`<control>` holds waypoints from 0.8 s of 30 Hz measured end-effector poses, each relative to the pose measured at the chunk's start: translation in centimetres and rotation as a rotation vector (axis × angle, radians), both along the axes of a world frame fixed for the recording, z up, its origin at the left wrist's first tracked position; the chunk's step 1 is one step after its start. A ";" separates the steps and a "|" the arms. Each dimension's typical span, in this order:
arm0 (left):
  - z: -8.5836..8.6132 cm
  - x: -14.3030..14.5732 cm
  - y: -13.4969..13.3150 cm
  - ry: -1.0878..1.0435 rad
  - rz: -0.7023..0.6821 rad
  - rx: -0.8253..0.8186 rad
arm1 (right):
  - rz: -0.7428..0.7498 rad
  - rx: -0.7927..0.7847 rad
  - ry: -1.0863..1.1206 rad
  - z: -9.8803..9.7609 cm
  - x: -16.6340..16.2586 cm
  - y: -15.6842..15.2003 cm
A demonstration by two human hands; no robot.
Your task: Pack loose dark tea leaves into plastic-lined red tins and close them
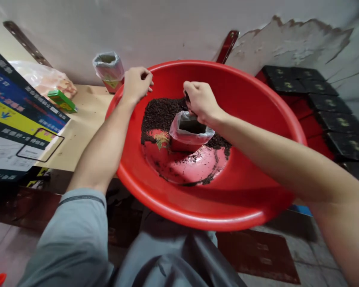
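A large red plastic basin (245, 191) rests tilted on my lap. Dark loose tea leaves (161, 113) lie heaped on its far inner side. A small red box lined with a clear bag (188, 133) stands upright in the basin, partly filled with leaves. My left hand (137, 83) is closed over the basin's far-left rim. My right hand (201, 100) is closed just above the lined box, gripping a small dark tool whose shape is mostly hidden by my fingers.
A second bag-lined tin (108, 71) stands on the wooden table (83, 123) at the back. A green packet (62, 101) and a clear bag lie to its left. A printed cardboard box (14, 119) fills the left. Black and red boxes (323, 103) are stacked on the right.
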State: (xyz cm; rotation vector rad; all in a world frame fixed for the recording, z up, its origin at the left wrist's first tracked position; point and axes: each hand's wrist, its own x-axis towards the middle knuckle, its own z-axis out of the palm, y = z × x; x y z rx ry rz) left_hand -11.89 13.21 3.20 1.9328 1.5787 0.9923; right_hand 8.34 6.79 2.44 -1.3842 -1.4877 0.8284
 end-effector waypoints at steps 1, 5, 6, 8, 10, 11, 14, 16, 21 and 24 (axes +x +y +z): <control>-0.1 1.0 -0.5 0.018 -0.050 0.003 | 0.004 0.091 -0.114 -0.5 1.3 -0.5; -0.7 4.9 -2.9 0.230 -0.312 0.048 | 0.151 0.256 -0.488 -1.8 4.8 -1.5; -0.9 5.5 -3.4 0.293 -0.369 0.060 | 0.201 0.256 -0.551 -1.9 5.3 -1.7; -1.2 6.4 -4.2 0.406 -0.458 0.045 | 0.286 0.250 -0.636 -1.9 6.2 -2.1; -1.3 6.6 -4.4 0.488 -0.523 0.010 | 0.335 0.252 -0.676 -2.0 7.1 -2.5; -1.2 6.6 -4.5 0.517 -0.551 -0.001 | 0.347 0.255 -0.685 -2.0 7.5 -2.8; -0.4 6.5 -5.0 0.576 -0.626 -0.010 | 0.356 0.269 -0.707 -1.9 8.3 -3.5; 0.5 6.6 -5.9 0.625 -0.676 -0.023 | 0.348 0.271 -0.726 -1.5 8.5 -4.0; 1.9 7.2 -8.0 0.751 -0.734 -0.051 | 0.304 0.226 -0.801 -0.6 8.0 -4.8; 1.3 7.3 -7.8 0.739 -0.696 -0.052 | 0.376 0.235 -0.791 -0.7 8.1 -5.0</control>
